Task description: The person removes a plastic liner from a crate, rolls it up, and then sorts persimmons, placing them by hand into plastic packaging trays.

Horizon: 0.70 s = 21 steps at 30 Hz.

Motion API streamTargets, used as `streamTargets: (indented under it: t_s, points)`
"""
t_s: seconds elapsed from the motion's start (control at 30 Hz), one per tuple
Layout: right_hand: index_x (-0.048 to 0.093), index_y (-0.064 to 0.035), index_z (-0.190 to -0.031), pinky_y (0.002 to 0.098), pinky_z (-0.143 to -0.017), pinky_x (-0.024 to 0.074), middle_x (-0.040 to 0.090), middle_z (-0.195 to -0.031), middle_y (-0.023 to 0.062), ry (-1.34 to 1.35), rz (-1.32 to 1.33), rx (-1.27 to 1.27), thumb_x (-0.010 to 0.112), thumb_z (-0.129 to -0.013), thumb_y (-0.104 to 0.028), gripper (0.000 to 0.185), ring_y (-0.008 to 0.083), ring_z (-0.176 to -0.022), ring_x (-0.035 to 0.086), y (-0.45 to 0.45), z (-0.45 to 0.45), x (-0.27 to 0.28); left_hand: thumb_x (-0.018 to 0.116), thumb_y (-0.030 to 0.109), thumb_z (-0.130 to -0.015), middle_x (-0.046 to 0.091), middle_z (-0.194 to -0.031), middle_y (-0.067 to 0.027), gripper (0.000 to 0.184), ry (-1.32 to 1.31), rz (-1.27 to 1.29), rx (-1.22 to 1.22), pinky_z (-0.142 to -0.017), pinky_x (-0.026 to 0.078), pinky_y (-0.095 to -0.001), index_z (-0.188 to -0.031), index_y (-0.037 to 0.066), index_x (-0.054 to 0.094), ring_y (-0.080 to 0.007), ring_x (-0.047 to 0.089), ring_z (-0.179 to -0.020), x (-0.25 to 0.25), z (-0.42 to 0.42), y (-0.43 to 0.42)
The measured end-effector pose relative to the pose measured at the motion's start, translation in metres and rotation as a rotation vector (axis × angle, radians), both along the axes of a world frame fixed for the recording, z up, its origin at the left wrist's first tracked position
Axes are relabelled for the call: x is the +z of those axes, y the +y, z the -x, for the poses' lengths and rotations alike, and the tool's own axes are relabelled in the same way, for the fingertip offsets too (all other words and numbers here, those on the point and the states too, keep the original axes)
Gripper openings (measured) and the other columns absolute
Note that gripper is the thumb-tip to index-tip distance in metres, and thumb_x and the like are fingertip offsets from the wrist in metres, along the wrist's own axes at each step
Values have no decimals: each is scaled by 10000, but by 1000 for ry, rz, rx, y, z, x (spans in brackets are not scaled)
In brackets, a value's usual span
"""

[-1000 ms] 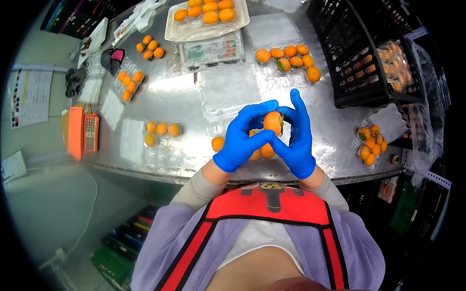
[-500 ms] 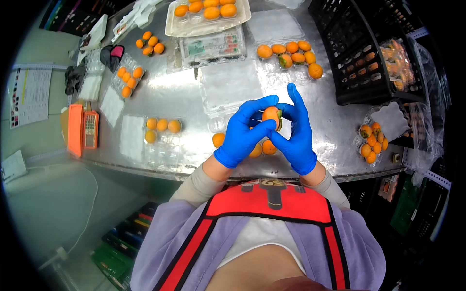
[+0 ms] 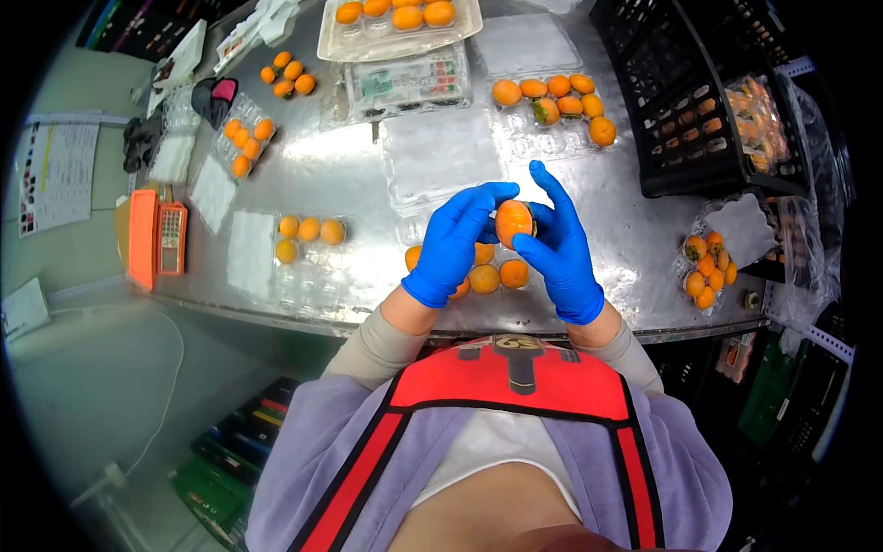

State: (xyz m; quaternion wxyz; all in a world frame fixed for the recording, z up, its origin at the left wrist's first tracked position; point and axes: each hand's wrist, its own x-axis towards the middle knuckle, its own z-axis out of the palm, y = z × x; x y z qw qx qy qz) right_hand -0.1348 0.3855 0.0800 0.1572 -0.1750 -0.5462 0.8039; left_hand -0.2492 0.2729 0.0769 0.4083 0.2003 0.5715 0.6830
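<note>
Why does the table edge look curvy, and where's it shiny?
Head view: the edge of the metal table bows, probably from the wide lens; head view: white glare lies farther off, left of the left hand; head view: the held fruit looks fairly clear.

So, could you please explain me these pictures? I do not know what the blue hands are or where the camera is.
There is no machine here: the grip is a person's own blue-gloved left hand and right hand. One camera, worn on the person's head, looks forward and down. Between the hands is one orange fruit, held above the metal table. On the table lie more fruits, many in clear plastic trays; a black crate stands at the right.
</note>
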Motion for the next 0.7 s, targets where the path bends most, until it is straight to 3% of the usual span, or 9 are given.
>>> streamTargets:
  t_s: [0.17,0.27,0.33,0.47,0.57,0.7]
  points:
    - [211,-72,-1437,325,-939,417,580,-1120,104,21,-62,-11,668,-798,-61,786,177,-1047,551,-2,1,-5,408,315,-968,601,-1110,-78,395,-64,59,24,-762,498,-273,-1221,32,518,-156,620,-861,-11,2,-7]
    - [205,-45,-1436,343,-966,399,574,-1127,109,84,-270,-68,691,-776,-87,821,190,-1077,538,-2,1,-7,438,327,-950,585,-1122,-81,414,-265,25,-73,-782,500,-280,-1244,40,489,-167,606,-921,-15,3,-11]
    - [220,-52,-1436,334,-968,395,428,-1347,115,117,-472,-91,698,-735,-69,848,193,-1103,514,-3,3,-6,512,298,-910,565,-1157,-97,429,-430,-48,-142,-816,501,-295,-1253,41,480,-180,582,-997,-11,1,-9]
    - [219,-45,-1435,347,-986,372,308,-1446,120,83,-604,-67,712,-718,-77,871,212,-1161,480,-1,0,-16,592,210,-868,558,-1149,-102,449,-454,-77,-109,-858,497,-329,-1266,54,456,-188,585,-1013,-12,2,-11]
    - [181,-22,-1442,373,-996,359,391,-1377,144,89,-720,-93,736,-724,-188,923,244,-1218,446,1,0,-10,647,145,-800,511,-1247,-114,521,-328,-128,-129,-918,465,-350,-1271,37,451,-213,540,-1110,-1,3,-11]
    - [163,-59,-1455,402,-987,347,384,-1378,140,74,-533,-106,699,-747,-251,908,246,-1250,410,7,0,-8,686,55,-743,475,-1306,-126,655,61,-266,-36,-967,426,-366,-1324,54,382,-227,512,-1162,3,4,-11]
